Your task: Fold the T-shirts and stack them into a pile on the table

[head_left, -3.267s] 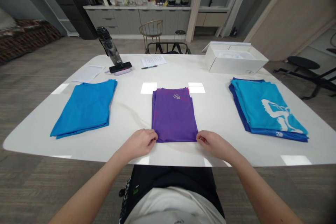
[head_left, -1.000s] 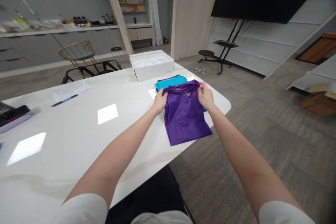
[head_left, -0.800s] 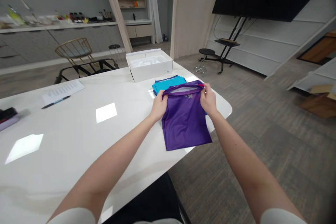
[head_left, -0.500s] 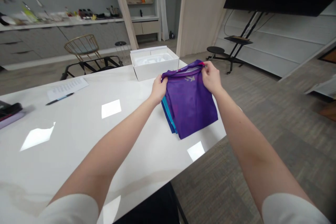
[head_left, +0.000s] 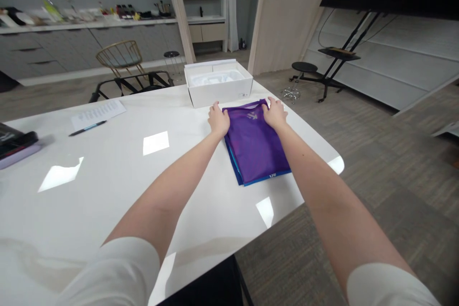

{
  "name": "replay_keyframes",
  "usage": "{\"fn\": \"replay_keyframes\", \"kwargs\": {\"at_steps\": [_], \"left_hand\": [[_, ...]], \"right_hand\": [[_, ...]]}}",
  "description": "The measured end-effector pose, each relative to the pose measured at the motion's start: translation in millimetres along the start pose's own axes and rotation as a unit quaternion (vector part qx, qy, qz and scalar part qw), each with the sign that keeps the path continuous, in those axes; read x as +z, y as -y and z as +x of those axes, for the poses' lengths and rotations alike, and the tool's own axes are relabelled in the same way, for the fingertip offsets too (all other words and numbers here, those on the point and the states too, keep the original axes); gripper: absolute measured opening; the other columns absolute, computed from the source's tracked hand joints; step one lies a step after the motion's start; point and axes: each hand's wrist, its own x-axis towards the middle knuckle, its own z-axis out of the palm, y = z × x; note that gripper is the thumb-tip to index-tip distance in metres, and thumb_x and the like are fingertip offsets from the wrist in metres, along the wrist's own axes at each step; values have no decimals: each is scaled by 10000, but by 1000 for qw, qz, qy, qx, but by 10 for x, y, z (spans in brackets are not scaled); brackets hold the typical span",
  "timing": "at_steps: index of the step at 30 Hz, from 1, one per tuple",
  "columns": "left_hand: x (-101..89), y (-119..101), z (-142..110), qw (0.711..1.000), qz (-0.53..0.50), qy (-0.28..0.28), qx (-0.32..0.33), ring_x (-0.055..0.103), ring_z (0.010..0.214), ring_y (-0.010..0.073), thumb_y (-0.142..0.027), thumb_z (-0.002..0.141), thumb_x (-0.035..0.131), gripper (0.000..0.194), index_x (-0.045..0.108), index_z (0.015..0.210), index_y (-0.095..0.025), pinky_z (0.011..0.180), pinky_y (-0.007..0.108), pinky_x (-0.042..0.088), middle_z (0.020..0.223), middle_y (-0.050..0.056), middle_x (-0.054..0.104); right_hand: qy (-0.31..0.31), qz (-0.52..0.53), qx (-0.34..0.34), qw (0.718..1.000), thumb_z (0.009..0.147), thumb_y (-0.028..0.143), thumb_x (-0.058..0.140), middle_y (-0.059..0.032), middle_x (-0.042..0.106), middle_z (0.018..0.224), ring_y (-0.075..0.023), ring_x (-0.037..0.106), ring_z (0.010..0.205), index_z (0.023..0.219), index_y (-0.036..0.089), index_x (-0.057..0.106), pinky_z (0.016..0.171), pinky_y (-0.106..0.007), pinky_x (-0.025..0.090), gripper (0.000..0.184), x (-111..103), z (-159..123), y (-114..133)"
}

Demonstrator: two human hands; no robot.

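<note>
A folded purple fabric piece [head_left: 256, 146] with a grey logo near its far edge lies flat on the right part of the table. My left hand [head_left: 219, 119] is closed at its far left corner, thumb on the cloth. At the far right corner my right hand [head_left: 275, 114] grips the edge the same way. Blue fabric [head_left: 236, 174] shows underneath along the left and near sides, with small white lettering at the near edge. My right forearm covers part of the purple piece's right side.
An open white box [head_left: 220, 93] with clear plastic inside stands just beyond the fabric. On the white table [head_left: 186, 162] are a printed sheet [head_left: 98, 114], a pen [head_left: 88, 128] and dark and lilac items [head_left: 17, 146] at left. The table's rounded corner [head_left: 337, 165] lies to the right.
The purple fabric's far edge, raised in both hands before, has come down onto the stack. Both hands lowered with it, and blue now shows along its near edge.
</note>
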Motion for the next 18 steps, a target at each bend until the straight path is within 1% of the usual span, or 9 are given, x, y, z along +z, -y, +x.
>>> {"fn": "replay_keyframes", "kwargs": {"at_steps": [1,2,4,6,8,10,12,15,18], "left_hand": [[-7,-31,-70,999,31,-5,34,527,1347,318,-186,969,502,487,495,1456,-175,1128,494,415,1448,190,562],[-8,-51,-145,995,57,11,84,503,1377,309,-180,968,497,515,475,1483,-179,1152,484,399,1484,183,530],[5,-56,-290,971,95,100,195,506,1382,272,-197,990,464,487,510,1475,-193,1183,444,382,1488,148,540],[30,-16,-397,938,134,197,251,487,1414,263,-280,1032,426,452,545,1464,-217,1223,464,340,1513,122,542],[41,55,-465,924,178,250,228,377,1508,299,-414,1058,387,494,513,1509,-254,1256,562,255,1613,104,450],[11,138,-521,927,203,265,171,234,1576,334,-531,1056,342,575,430,1573,-294,1252,650,190,1699,78,305],[-72,216,-588,931,204,268,137,183,1591,347,-583,1048,314,622,372,1605,-310,1241,679,181,1725,67,230],[-284,308,-722,933,192,257,161,266,1567,333,-531,1056,342,592,403,1587,-277,1246,655,207,1701,99,295],[-559,394,-841,938,166,223,208,414,1491,288,-426,1054,417,495,496,1509,-248,1248,576,279,1608,116,458]], "right_hand": [[0,-16,-10,1000,1022,465,446,-237,549,1429,-411,501,1294,1473,180,503,1032,-665,384,537,26,-54,41],[1,-27,-29,999,1015,471,462,-248,509,1475,-418,469,1336,1499,164,476,1060,-686,355,573,57,-119,80],[12,-32,-81,996,1025,451,450,-241,474,1525,-396,440,1387,1516,151,461,1119,-675,316,576,126,-260,141],[56,-24,-128,990,1042,440,414,-204,482,1546,-354,442,1412,1502,170,488,1165,-630,308,538,191,-391,167],[129,-24,-144,981,1053,482,387,-156,478,1577,-329,416,1452,1504,208,505,1202,-620,271,541,238,-493,155],[192,-33,-135,972,1052,556,364,-103,414,1639,-321,337,1514,1546,260,472,1232,-637,198,586,252,-568,121],[214,-50,-116,969,1045,614,340,-66,321,1692,-327,252,1557,1596,305,401,1241,-659,140,635,227,-632,92],[194,-84,-92,973,1040,616,356,-97,315,1691,-368,252,1551,1606,295,380,1200,-712,191,651,132,-754,123],[129,-90,-134,978,1034,522,445,-167,441,1605,-374,361,1488,1526,225,483,1155,-696,299,576,28,-938,285]]}}
